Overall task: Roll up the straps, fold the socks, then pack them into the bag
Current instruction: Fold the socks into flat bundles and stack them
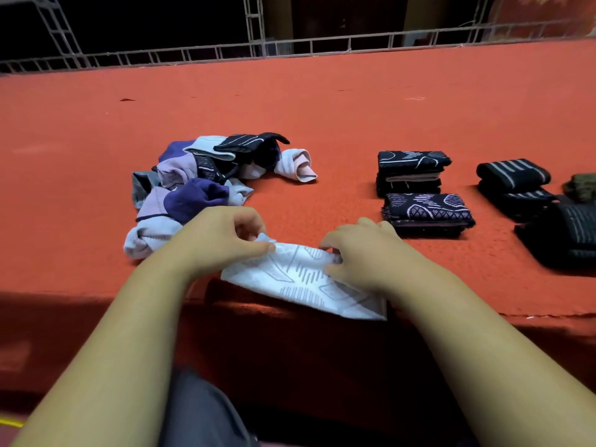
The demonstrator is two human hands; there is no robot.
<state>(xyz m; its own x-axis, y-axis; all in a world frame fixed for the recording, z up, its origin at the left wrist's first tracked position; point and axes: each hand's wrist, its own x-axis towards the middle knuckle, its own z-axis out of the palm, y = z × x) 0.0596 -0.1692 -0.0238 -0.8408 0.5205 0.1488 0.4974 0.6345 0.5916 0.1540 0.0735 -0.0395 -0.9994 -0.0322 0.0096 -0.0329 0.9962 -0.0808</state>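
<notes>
A white sock [303, 282] with a grey line pattern lies flat at the near edge of the red table [322, 101]. My left hand [222, 237] pinches its far left corner. My right hand [361, 253] pinches its far right edge. To the left behind lies a loose pile of unfolded socks [200, 182], purple, lilac, white and black. Two folded dark patterned socks [412, 171] [427, 211] sit to the right. Further right lie rolled black striped straps [512, 175] and a dark bundle [564, 233]. No bag shows.
An olive-green item [582, 185] is cut off by the right edge of the view. A metal truss frame [254, 24] runs along the table's far edge. The red cloth hangs down over the near edge towards my lap.
</notes>
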